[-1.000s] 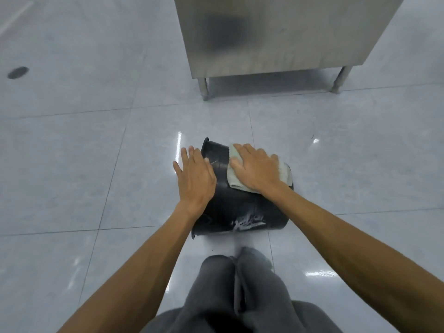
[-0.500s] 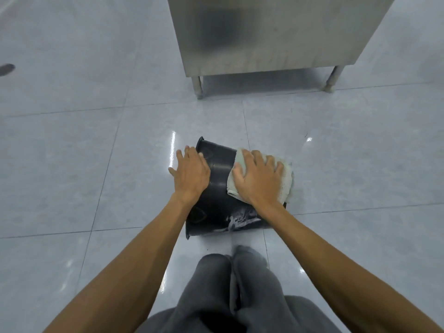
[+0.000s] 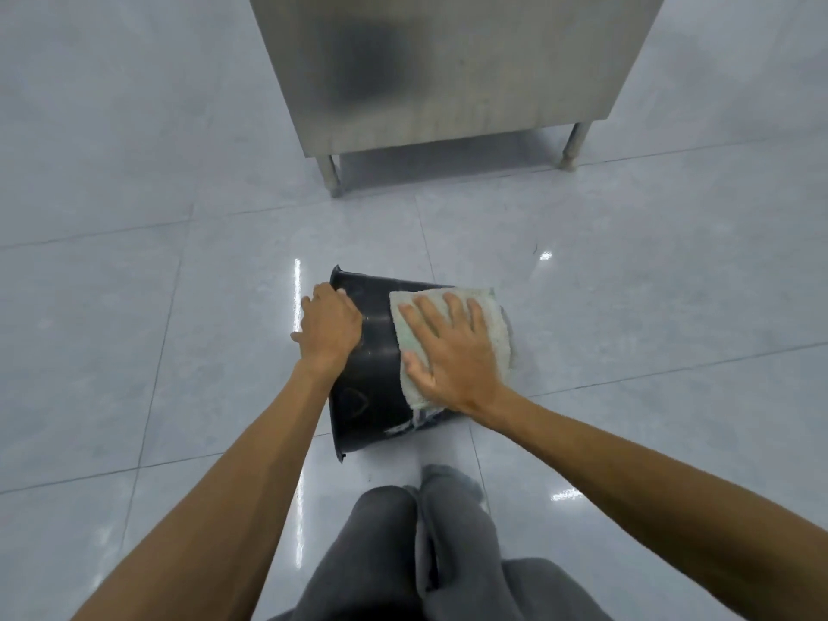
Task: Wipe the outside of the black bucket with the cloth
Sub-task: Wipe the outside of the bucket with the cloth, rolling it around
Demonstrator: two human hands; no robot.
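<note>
The black bucket [image 3: 374, 378] lies on its side on the tiled floor [image 3: 134, 307], just below the middle of the frame, its wider rim toward the left and its narrower base toward the right. A pale cloth [image 3: 488, 324] is draped over the upper right of its wall, and whitish smears show on the lower wall near the bottom edge (soap or residue, I cannot tell which).

The right hand [image 3: 452, 351] is spread flat on the cloth, fingers apart and pressing it onto the bucket rather than gripping it. The left hand [image 3: 329, 327] is cupped over the rim end at the left, fingers curled down on the wall, and seems to be steadying the bucket.

To wipe well from here, the flat palm looks like the right choice: broad pressure keeps the cloth in full contact with the curved wall. Strokes probably ought to run along the length of the wall, overlapping, while the left hand stops the bucket rolling away. The streaked lower part is not yet covered, so the bucket likely needs turning a little toward the person to bring it under the cloth. The glossy floor may let the bucket slide, so the steadying hand matters.

Beyond it, in the upper middle of the frame, stands a steel cabinet [image 3: 448, 69] on short legs, well apart. The person's grey trousers [image 3: 403, 553] fill the bottom.
</note>
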